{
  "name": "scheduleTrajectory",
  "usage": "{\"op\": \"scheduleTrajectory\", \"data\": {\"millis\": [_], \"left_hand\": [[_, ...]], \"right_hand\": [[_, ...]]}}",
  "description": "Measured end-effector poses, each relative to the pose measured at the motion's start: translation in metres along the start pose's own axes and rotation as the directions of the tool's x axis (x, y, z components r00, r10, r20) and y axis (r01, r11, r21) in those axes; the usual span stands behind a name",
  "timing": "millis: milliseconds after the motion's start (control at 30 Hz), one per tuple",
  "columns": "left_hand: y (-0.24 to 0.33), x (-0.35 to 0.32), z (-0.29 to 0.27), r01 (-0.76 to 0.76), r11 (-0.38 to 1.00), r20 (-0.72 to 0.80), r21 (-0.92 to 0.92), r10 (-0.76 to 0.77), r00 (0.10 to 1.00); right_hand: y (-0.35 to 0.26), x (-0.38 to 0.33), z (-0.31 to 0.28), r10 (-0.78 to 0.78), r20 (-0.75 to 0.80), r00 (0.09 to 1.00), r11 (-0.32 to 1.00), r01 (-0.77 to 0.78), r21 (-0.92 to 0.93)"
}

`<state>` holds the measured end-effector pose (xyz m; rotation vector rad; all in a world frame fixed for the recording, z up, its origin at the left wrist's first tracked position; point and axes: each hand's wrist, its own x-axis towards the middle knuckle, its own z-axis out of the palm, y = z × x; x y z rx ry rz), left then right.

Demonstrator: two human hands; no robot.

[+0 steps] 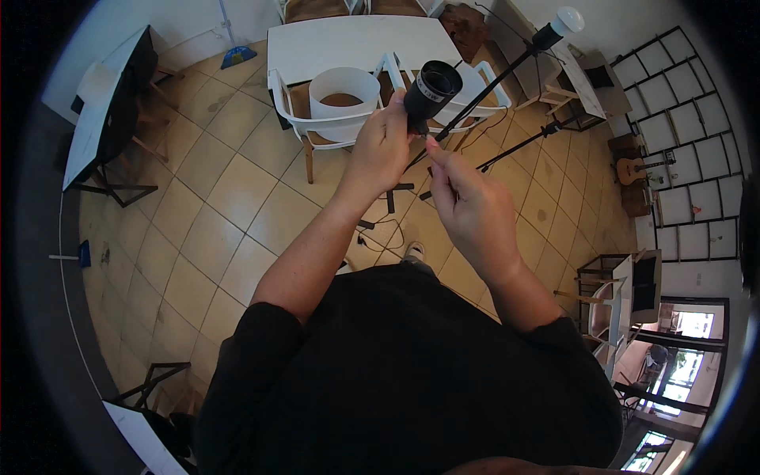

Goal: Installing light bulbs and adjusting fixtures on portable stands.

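My left hand [383, 146] is closed round a black cylindrical lamp holder [431, 95], gripping its lower left side. The holder's hollow round end faces up, and a pale label shows on its side. Just below it, the thumb and fingertips of my right hand [477, 207] are pinched together near the holder's narrow bottom end; what lies between them is too small to make out. Close behind rises a slanting black lamp stand [497, 81], with a white bulb [568, 21] at its top. A white drum-shaped shade [343, 89] rests on a chair beyond my left hand.
A white table [356, 39] stands ahead, with white armchairs [332, 131] at its near side. Another black stand [522, 144] slants to the right. Cables [392, 237] lie on the tiled floor by my foot. A guitar [631, 171] is by the wall rack.
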<state>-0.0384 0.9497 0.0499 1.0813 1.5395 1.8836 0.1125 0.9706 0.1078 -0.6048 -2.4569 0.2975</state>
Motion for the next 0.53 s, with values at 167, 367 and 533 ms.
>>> {"op": "scheduleTrajectory", "data": {"millis": [167,367,533], "left_hand": [[-0.033,0.008,-0.007,-0.05,0.999,0.062,0.02,0.049,0.997],[-0.023,-0.011,-0.018,-0.083,0.99,0.066,0.11,0.076,0.995],[-0.004,-0.013,-0.02,-0.042,0.992,0.058,0.122,0.035,0.998]], "right_hand": [[0.006,0.007,0.0,0.251,0.197,0.948,0.851,-0.313,0.422],[0.013,-0.012,-0.005,0.183,0.348,0.919,0.536,-0.39,0.749],[0.036,-0.021,0.004,0.206,0.341,0.917,0.395,-0.397,0.829]]}}
